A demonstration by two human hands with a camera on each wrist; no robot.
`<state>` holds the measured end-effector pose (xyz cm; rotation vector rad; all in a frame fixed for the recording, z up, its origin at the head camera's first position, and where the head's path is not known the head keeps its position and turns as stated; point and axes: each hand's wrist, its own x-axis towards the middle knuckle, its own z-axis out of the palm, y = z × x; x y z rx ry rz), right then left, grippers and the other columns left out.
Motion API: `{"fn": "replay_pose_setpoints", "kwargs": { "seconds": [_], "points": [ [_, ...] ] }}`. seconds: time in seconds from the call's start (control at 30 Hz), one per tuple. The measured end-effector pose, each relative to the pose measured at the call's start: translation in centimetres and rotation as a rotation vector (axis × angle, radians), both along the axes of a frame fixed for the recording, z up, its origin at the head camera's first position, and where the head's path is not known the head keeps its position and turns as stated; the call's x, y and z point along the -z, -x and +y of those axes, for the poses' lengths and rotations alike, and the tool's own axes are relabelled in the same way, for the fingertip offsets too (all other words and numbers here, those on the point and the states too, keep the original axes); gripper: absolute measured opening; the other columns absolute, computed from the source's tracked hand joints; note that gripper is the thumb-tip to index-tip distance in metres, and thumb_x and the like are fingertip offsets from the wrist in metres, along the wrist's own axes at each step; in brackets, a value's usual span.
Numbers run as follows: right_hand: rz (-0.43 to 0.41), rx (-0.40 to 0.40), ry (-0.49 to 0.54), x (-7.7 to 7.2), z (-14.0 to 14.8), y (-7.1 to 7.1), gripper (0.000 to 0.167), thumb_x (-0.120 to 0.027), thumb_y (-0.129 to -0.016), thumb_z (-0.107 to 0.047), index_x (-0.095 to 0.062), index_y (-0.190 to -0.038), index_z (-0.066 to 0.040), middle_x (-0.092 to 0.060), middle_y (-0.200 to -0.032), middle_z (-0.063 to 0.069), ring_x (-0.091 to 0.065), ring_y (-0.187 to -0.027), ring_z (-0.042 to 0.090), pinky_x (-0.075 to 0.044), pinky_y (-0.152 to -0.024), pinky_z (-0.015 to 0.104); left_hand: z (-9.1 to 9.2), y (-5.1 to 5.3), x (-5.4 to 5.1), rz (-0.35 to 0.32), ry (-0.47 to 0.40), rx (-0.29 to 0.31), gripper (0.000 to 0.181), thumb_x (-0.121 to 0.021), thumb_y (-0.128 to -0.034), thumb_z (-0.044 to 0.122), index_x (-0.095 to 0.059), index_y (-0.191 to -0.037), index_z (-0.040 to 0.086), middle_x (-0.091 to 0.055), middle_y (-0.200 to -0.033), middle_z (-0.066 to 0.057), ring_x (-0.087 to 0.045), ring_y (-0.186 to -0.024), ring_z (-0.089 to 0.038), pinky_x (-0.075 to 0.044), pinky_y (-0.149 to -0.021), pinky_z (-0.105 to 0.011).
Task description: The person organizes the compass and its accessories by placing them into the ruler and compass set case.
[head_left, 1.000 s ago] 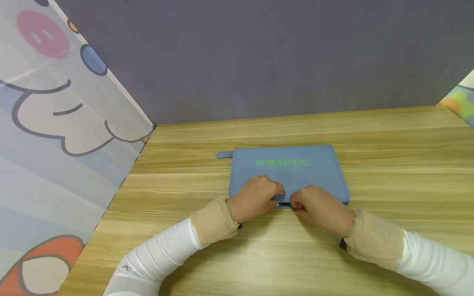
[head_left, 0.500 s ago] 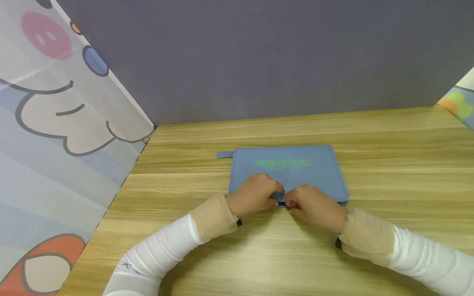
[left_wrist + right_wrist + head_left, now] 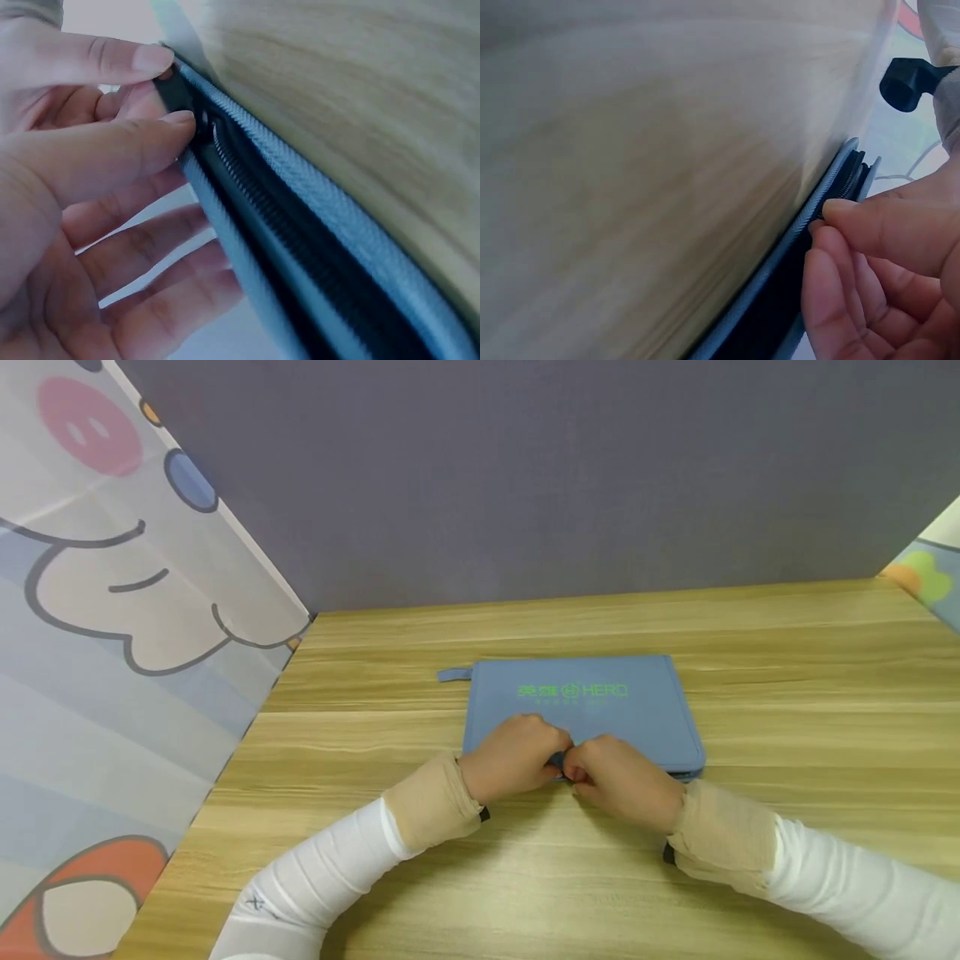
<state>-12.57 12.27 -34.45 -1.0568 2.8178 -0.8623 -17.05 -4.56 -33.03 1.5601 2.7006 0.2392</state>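
A flat blue zip case [image 3: 637,714] with green "HERO" lettering lies on the wooden table. At its near edge, my left hand [image 3: 513,760] grips the rim, fingers on top and thumb at the front. Close against it, my right hand [image 3: 626,785] pinches the black zipper pull [image 3: 174,91]. In the left wrist view, black zipper teeth [image 3: 247,184] run along the edge between two blue woven borders. The right wrist view shows the right thumb [image 3: 889,229] and a finger meeting at the zipper, with a dark gap along the edge nearer the camera. The case's contents are hidden.
A blue strap [image 3: 454,674] sticks out from the case's far left corner. Behind the table [image 3: 360,693] stands a grey panel [image 3: 525,485]. A cartoon-printed sheet [image 3: 135,710] borders the left side, and another printed patch shows at far right.
My right hand has slid left along the case's near edge until it meets the left hand. The left hand and the case have barely moved.
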Motion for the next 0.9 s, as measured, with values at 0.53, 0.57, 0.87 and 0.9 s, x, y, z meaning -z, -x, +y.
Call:
{"fn": "replay_pose_setpoints", "kwargs": {
  "seconds": [0.53,0.57,0.87,0.9],
  "points": [
    [-0.057,-0.065,0.033,0.4,0.8,0.2,0.027,-0.065,-0.074,0.01,-0.053,-0.068,-0.013,-0.048,-0.063,-0.011,-0.042,-0.06,0.0,-0.039,-0.053,0.02,-0.8,2.5,-1.4,-0.228,-0.003,-0.11,0.022,-0.069,-0.0858,0.012,-0.071,-0.107,0.006,-0.069,-0.11,-0.005,-0.064,-0.102,-0.017,-0.049,-0.087,-0.027],
    [-0.048,-0.069,0.028,0.4,0.8,0.1,0.028,-0.065,-0.073,0.01,-0.052,-0.068,-0.013,-0.046,-0.062,-0.011,-0.04,-0.06,0.001,-0.037,-0.053,0.02,-1.0,3.2,-1.6,-0.215,-0.003,-0.133,0.022,-0.068,-0.0862,0.011,-0.071,-0.107,0.006,-0.069,-0.108,-0.005,-0.064,-0.102,-0.017,-0.049,-0.087,-0.028],
    [-0.026,-0.073,-0.002,1.0,0.4,0.0,0.032,-0.059,-0.074,0.013,-0.042,-0.065,-0.013,-0.03,-0.062,-0.01,-0.032,-0.06,0.003,-0.031,-0.054,0.019,-2.8,8.6,-2.0,-0.132,0.027,-0.34,0.03,-0.062,-0.0861,-0.004,-0.067,-0.115,0.004,-0.063,-0.121,-0.009,-0.057,-0.116,-0.024,-0.043,-0.098,-0.034],
    [-0.019,-0.075,-0.004,0.9,0.4,0.0,0.032,-0.058,-0.074,0.013,-0.042,-0.065,-0.013,-0.03,-0.062,-0.01,-0.031,-0.06,0.003,-0.031,-0.054,0.019,-2.9,8.9,-2.0,-0.134,0.034,-0.352,0.032,-0.062,-0.0861,-0.004,-0.066,-0.116,0.005,-0.062,-0.122,-0.009,-0.056,-0.117,-0.025,-0.042,-0.099,-0.034]
  ]
}}
